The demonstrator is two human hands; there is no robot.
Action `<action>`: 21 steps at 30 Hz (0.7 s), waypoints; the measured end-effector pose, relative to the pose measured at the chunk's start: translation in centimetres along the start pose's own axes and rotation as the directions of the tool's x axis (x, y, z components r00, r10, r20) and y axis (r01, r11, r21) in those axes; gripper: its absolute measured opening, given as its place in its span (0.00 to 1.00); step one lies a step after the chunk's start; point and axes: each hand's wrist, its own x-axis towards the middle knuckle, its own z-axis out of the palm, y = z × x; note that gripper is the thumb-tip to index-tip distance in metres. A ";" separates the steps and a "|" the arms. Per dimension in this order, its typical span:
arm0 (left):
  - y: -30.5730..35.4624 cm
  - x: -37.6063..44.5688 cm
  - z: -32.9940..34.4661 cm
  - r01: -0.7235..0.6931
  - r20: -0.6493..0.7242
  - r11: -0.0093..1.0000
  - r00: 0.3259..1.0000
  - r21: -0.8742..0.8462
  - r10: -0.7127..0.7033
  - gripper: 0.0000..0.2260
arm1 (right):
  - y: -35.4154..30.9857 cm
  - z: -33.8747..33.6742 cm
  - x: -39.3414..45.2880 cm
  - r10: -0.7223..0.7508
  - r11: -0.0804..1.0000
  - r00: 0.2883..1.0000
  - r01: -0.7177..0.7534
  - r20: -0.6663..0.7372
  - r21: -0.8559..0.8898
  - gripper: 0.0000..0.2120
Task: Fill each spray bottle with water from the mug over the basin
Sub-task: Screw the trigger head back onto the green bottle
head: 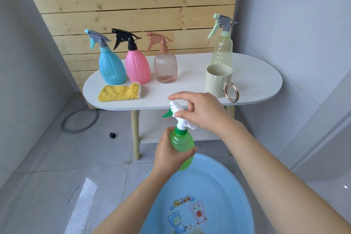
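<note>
Over the far rim of the blue basin point(218, 182) I hold a green spray bottle point(182, 141). My left hand point(169, 153) grips its body from the left. My right hand point(201, 110) grips its white spray head point(179, 114), which sits on the bottle's neck. On the white table point(262, 80) stand a blue bottle point(111, 68), a pink bottle point(137, 67), a clear ribbed bottle point(165, 67) and a tall pale-yellow bottle point(222, 51). The pale-green mug point(216, 82) with a gold ring handle stands at the front right of the table.
A yellow cloth point(119, 92) lies at the table's front left. A grey hose ring point(79, 120) and a small black cap point(112, 135) lie on the tiled floor to the left. A wooden slat panel point(133, 6) stands behind the table.
</note>
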 end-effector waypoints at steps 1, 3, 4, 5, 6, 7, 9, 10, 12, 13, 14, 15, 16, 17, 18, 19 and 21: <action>-0.1 0.0 0.0 0.002 0.000 1.000 1.000 -0.004 -0.002 0.29 | 0.0 0.2 0.0 -0.010 1.000 1.000 0.010 0.002 -0.018 0.16; -0.3 0.0 0.0 -0.002 -0.001 1.000 1.000 -0.009 0.002 0.29 | 0.0 0.3 0.0 -0.005 1.000 0.999 0.005 0.034 -0.019 0.11; -0.5 0.1 0.0 -0.004 0.002 1.000 1.000 -0.006 0.004 0.29 | 0.0 0.3 0.1 0.007 1.000 0.997 -0.007 0.071 0.007 0.10; -0.7 0.1 -0.1 -0.005 0.010 1.000 1.000 -0.006 0.005 0.29 | 0.2 0.1 0.1 0.012 0.999 0.992 -0.018 0.129 0.041 0.10; -0.8 0.2 -0.2 -0.006 0.023 1.000 1.000 -0.010 0.006 0.29 | 0.3 -0.2 0.2 0.008 0.998 0.979 -0.022 0.202 0.064 0.12; -1.0 0.3 -0.3 -0.006 0.038 1.000 0.999 -0.017 0.007 0.29 | 0.5 -0.5 0.2 0.001 0.997 0.961 -0.021 0.278 0.069 0.15; -1.1 0.3 -0.7 -0.007 0.074 1.000 0.997 -0.025 0.009 0.29 | 0.8 -1.1 0.1 -0.013 0.998 0.922 -0.009 0.386 0.056 0.21; -1.1 0.4 -0.8 -0.012 0.096 0.999 0.995 -0.031 0.015 0.29 | 0.9 -1.3 0.1 -0.018 0.999 0.914 0.000 0.405 0.044 0.23; -1.1 0.5 -1.0 -0.016 0.144 0.999 0.989 -0.037 0.021 0.29 | 0.9 -1.3 0.0 -0.021 1.000 0.916 0.016 0.400 0.015 0.23; -1.1 0.5 -1.0 -0.013 0.163 0.999 0.986 -0.037 0.019 0.30 | 0.9 -1.3 0.1 -0.021 1.000 0.920 0.024 0.391 -0.003 0.23; -1.1 0.4 -1.0 -0.008 0.180 0.999 0.984 -0.040 0.015 0.31 | 0.9 -1.2 0.1 -0.020 0.999 0.921 0.031 0.389 -0.021 0.23; -1.1 0.4 -1.0 -0.003 0.193 0.999 0.981 -0.043 0.011 0.33 | 0.8 -1.1 0.2 -0.020 0.999 0.918 0.038 0.396 -0.038 0.23; -1.1 0.4 -1.1 0.000 0.205 0.999 0.979 -0.047 0.009 0.34 | 0.7 -1.2 0.3 -0.021 0.998 0.911 0.046 0.411 -0.052 0.23; -1.0 0.4 -1.2 -0.001 0.219 0.999 0.976 -0.050 0.012 0.35 | 0.7 -1.3 0.3 -0.025 0.996 0.904 0.057 0.427 -0.063 0.24; -1.0 0.4 -1.4 -0.004 0.233 0.999 0.972 -0.054 0.017 0.35 | 0.5 -1.5 0.5 -0.030 0.994 0.898 0.072 0.440 -0.078 0.25; -1.0 0.5 -1.7 -0.007 0.248 0.998 0.969 -0.060 0.022 0.34 | 0.2 -1.8 0.7 -0.038 0.990 0.893 0.094 0.449 -0.102 0.24; -0.8 0.7 -2.2 -0.018 0.273 0.998 0.961 -0.067 0.036 0.31 | -0.5 -2.5 1.2 -0.073 0.970 0.887 0.169 0.456 -0.174 0.22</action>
